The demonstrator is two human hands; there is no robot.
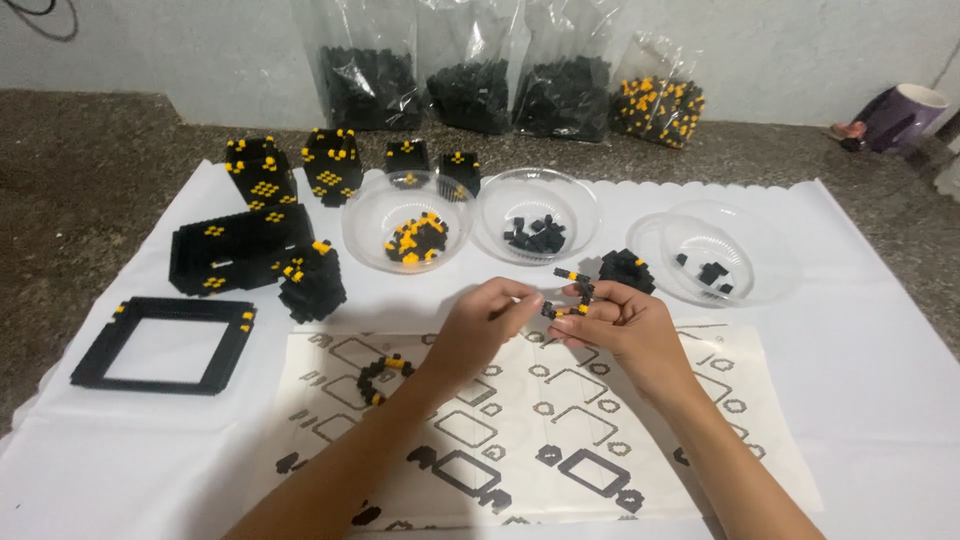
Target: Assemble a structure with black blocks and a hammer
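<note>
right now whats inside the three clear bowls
The left bowl holds a heap of black and yellow bricks. The middle bowl holds a few black bricks. The right bowl holds only a few black pieces. Nothing covers them.

We have only one view, from the head, looking down and forward at the white cloth on the counter, quite near, reaching to the back wall.
</note>
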